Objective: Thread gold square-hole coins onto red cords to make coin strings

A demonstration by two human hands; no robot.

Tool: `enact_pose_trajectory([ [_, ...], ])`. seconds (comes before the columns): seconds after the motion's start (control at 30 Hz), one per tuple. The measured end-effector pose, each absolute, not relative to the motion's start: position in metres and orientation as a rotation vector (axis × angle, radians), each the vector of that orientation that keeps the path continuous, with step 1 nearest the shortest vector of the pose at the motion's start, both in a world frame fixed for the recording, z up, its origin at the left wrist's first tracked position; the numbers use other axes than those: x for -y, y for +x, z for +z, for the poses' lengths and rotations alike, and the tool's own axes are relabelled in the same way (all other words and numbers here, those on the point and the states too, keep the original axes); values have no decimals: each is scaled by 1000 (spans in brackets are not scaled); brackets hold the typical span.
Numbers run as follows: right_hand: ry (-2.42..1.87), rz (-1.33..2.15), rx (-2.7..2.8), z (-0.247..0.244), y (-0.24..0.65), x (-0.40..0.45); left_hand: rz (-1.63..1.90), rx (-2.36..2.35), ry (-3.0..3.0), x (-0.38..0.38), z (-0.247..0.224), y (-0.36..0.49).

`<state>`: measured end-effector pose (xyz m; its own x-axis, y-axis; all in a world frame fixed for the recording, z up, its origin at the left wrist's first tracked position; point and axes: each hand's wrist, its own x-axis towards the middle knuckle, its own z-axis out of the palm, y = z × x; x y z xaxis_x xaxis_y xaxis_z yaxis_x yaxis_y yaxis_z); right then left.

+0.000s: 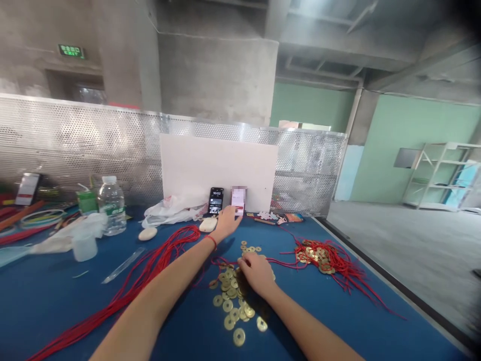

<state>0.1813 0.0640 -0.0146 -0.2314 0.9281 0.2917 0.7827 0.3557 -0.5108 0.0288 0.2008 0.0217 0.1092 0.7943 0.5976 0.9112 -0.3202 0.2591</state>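
- We find the right hand (257, 275) curved and pressing down, its fingers bent onto the brass coins with square holes (229, 296); we cannot tell whether it pinches one.
- Those loose coins spread from under this hand toward us, lying flat on the blue worktop (56, 311), some overlapping and others apart. A few more lie just ahead of the hand.
- Just right of the hand, a short length of red cord runs out to a tangled bunch of coins and cords (315, 256). We cannot tell whether these coins are threaded.
- Ahead of the right hand, we see the left hand (225, 224) with its fingers stretched out and close together, not visibly gripping anything. A red band (212, 241) circles its wrist.
- Its fingertips reach the lower edge of a blurred card (238, 199), seemingly touching it. A phone (216, 200) stands just left of the card, both leaning on a white board (218, 165).
- Behind the left wrist sits a pale oval piece (208, 224), with a crumpled plastic bag (169, 213) beyond it.
- Left of both hands, long red cords (161, 265) lie with no coins visible on them, and farther out stands a water bottle (111, 206).
- As things lie, we see more coins loose than in the bunch.
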Motion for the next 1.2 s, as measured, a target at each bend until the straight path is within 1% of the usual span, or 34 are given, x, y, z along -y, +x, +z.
enact_pose_trajectory([
  [0.1, -1468, 399, 2034, -12, 184, -64, -1253, 1666, -2650, -158, 9, 47],
  [0.17, -1475, 380, 2007, -10, 187, -64, -1298, 1696, -2864, -129, -1, 54],
  [0.27, -1446, 279, 2009, -9, 194, -63, -1345, 1564, -2949, -94, -12, 58],
  [0.4, -1414, 206, 1993, -7, 202, -62, -1441, 1631, -2947, -75, -10, 58],
  [0.57, -1372, 224, 1933, -5, 210, -67, -1412, 1606, -2871, -80, -7, 54],
  [0.7, -1305, 342, 1876, -5, 215, -77, -1498, 1615, -2884, -92, -9, 43],
  [0.87, -1339, 377, 1896, -12, 216, -102, -1518, 1666, -2922, -105, -13, 28],
  [0.93, -1332, 270, 1974, -14, 211, -113, -1519, 1688, -2904, -111, -15, 24],
  [1.07, -1174, -115, 2044, -12, 194, -123, -1610, 1766, -2789, -121, -22, 20],
  [1.2, -1064, -184, 2185, -12, 183, -117, -1725, 1821, -2749, -128, -24, 18],
])
